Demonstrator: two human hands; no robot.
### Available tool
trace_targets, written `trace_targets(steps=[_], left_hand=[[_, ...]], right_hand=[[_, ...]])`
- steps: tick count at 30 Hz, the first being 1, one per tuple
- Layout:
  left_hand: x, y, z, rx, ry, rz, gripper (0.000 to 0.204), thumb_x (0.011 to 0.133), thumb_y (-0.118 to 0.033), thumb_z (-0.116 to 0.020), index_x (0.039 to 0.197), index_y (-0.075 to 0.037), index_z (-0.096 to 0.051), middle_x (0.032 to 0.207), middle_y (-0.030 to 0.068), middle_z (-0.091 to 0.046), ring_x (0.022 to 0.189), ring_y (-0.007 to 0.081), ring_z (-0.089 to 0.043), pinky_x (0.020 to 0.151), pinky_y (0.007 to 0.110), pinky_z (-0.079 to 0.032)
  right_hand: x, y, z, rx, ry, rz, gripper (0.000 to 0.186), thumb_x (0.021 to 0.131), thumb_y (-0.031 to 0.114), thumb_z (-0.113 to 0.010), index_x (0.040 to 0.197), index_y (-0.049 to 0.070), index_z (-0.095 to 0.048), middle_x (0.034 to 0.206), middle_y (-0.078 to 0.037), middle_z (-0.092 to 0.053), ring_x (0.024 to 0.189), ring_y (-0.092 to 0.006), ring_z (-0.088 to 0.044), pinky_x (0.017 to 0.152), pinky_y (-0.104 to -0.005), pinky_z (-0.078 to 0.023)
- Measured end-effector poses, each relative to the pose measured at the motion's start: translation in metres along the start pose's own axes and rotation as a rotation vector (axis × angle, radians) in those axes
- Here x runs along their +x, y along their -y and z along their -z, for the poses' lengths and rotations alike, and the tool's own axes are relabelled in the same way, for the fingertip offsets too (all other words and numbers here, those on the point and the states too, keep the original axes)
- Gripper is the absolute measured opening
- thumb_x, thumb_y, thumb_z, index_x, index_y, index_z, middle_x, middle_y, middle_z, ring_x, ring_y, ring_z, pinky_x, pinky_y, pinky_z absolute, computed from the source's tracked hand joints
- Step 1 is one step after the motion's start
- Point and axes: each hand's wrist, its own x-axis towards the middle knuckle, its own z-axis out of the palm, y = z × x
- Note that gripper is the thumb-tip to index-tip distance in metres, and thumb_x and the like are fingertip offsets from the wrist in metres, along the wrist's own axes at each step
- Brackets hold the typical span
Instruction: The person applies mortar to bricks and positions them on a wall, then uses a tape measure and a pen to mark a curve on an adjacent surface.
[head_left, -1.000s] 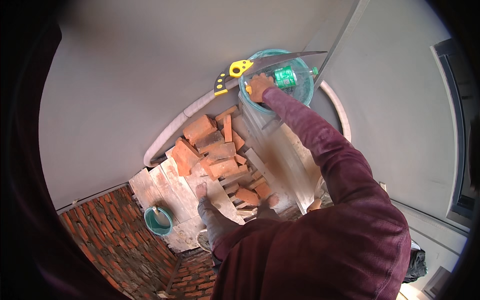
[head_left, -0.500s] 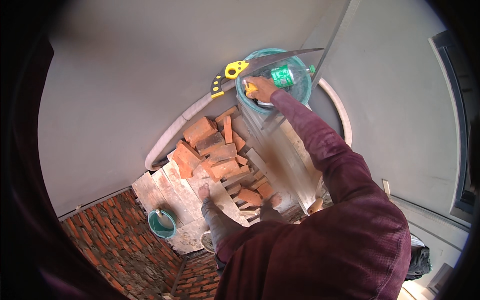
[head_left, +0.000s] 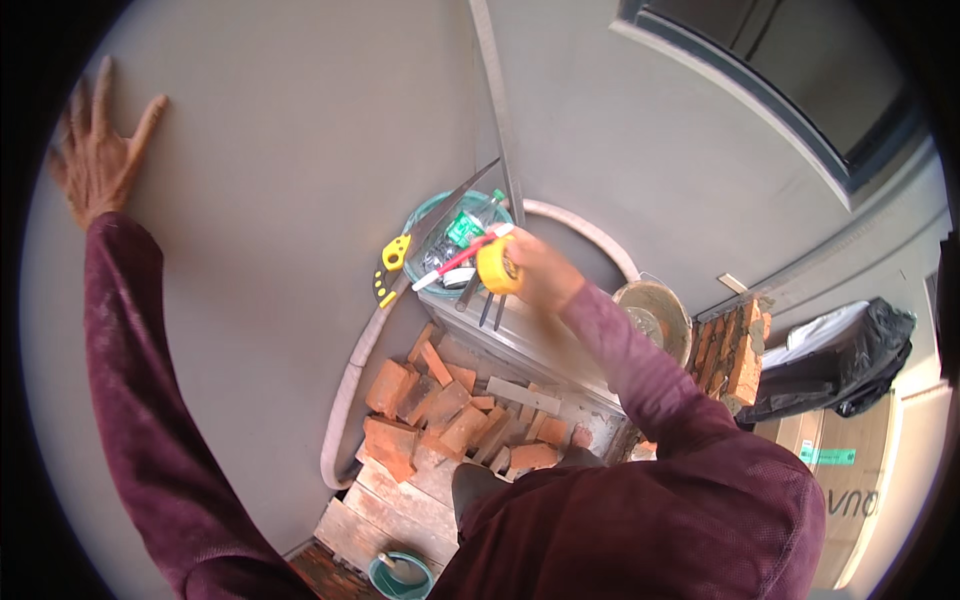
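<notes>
My left hand (head_left: pixel 103 158) lies flat on the grey wall with its fingers spread. In front of the teal bucket (head_left: pixel 408 222), my right hand (head_left: pixel 543 268) is closed on a yellow tape measure (head_left: pixel 497 265), slightly blurred. A red stick with white ends, like a marker (head_left: pixel 470 257), reaches from the same hand across the bucket; whether the fingers grip it is unclear. The bucket holds a clear plastic bottle (head_left: pixel 464 228) with a green label and cap. A handsaw (head_left: pixel 396 252) with a yellow and black handle leans over its left rim.
Loose orange bricks (head_left: pixel 440 410) are heaped on boards (head_left: pixel 385 510) below. A pale hose (head_left: pixel 350 390) curves along the wall. To the right stand a mortar-stained bucket (head_left: pixel 678 315), stacked bricks (head_left: pixel 740 355) and a black plastic bag (head_left: pixel 850 370). Another small teal bucket (head_left: pixel 400 578) is near my legs.
My right hand has come up out of the bucket with the yellow tape measure. The left hand has come into view against the wall. The view has shifted, showing more on the right.
</notes>
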Motion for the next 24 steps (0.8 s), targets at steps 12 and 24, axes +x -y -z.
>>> trace_targets(steps=[12,24], left_hand=[[-0.289,-0.149,0.360,-2.894,1.498,0.830,0.081,0.101,-0.038,-0.059,0.160,-0.005,-0.014,0.155,0.0153,-0.037,0.141,0.0295,-0.042,0.108,0.046,-0.045],[-0.259,-0.218,0.487,-2.721,2.023,0.464,0.065,0.102,-0.027,-0.062,0.154,0.000,-0.035,0.136,0.0111,-0.057,0.118,0.0131,-0.056,0.098,0.028,-0.048]], right_hand=[[-0.171,-0.005,-0.112,-0.271,-0.343,0.398,0.038,0.097,0.012,-0.066,0.131,0.002,-0.049,0.130,-0.015,-0.059,0.115,-0.0233,-0.063,0.098,-0.0373,-0.055],[-0.301,0.009,-0.062,-0.794,-0.840,0.349,0.032,0.104,0.026,-0.056,0.106,-0.003,-0.070,0.101,-0.007,-0.068,0.089,-0.0108,-0.061,0.078,-0.0280,-0.050]])
